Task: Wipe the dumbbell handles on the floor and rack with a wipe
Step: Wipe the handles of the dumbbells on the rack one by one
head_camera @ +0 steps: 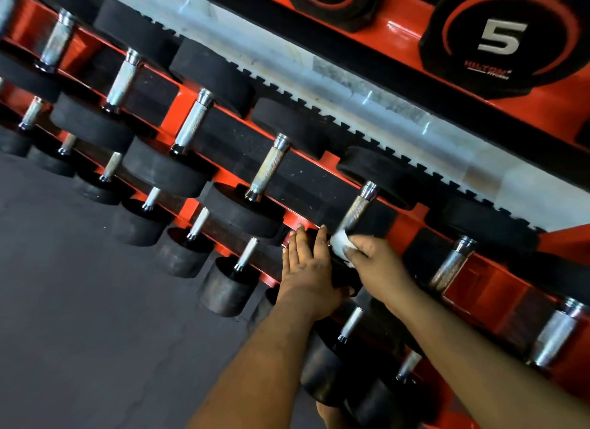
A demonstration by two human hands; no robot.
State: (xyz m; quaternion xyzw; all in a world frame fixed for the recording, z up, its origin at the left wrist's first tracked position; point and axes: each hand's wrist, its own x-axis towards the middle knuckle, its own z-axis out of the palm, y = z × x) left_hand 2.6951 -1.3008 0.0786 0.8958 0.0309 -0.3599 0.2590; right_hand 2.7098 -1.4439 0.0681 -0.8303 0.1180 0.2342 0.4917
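A red rack (498, 288) holds rows of black dumbbells with knurled chrome handles. My right hand (373, 256) grips a white wipe (340, 242) wrapped round the near end of one chrome handle (357, 210) on the middle shelf. My left hand (306, 266) lies flat with straight fingers on the black near head of that same dumbbell (343, 277), most of which it hides. Other handles stand to the left (269, 167) and to the right (450, 264) on the same shelf.
A lower shelf carries smaller dumbbells (223, 285) below my arms. The upper shelf holds a large head marked 5 (504, 36). Dark rubber floor (79, 317) spreads at the lower left. A pale wall (319, 68) shows behind the rack.
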